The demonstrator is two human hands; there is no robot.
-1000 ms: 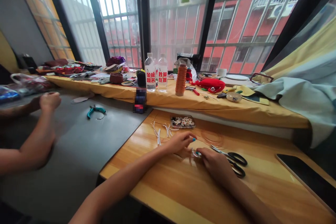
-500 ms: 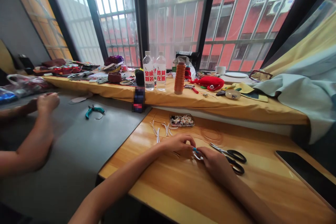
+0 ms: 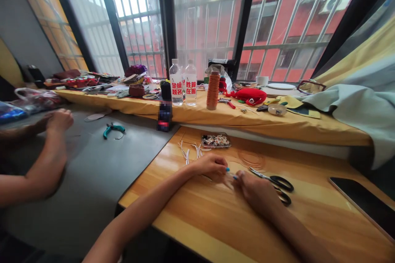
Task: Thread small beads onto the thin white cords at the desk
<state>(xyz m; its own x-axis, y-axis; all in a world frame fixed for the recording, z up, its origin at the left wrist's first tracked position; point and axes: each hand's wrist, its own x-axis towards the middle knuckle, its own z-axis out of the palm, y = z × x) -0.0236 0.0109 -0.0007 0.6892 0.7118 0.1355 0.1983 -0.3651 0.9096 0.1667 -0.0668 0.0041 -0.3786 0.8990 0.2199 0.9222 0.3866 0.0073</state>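
Note:
My left hand (image 3: 210, 166) and my right hand (image 3: 254, 189) rest on the wooden table (image 3: 216, 222) with their fingertips together. Between them they pinch a small pale piece (image 3: 231, 175); what it is I cannot make out. Black-handled scissors (image 3: 276, 185) lie just right of my right hand. A small tray of beads (image 3: 215, 141) sits beyond my left hand, with white strips (image 3: 189, 153) beside it and a coil of thin orange thread (image 3: 250, 158) to its right.
Another person's hands (image 3: 57, 121) work over a grey table at the left, near teal pliers (image 3: 113, 129). The yellow-covered sill (image 3: 216, 117) holds two bottles (image 3: 184, 84), an orange thread spool (image 3: 212, 91) and a red plush (image 3: 248, 95). A phone (image 3: 364, 203) lies at the right.
My two hands have stayed together on the small piece, shifting only slightly. The other person's hand at the left has moved a little.

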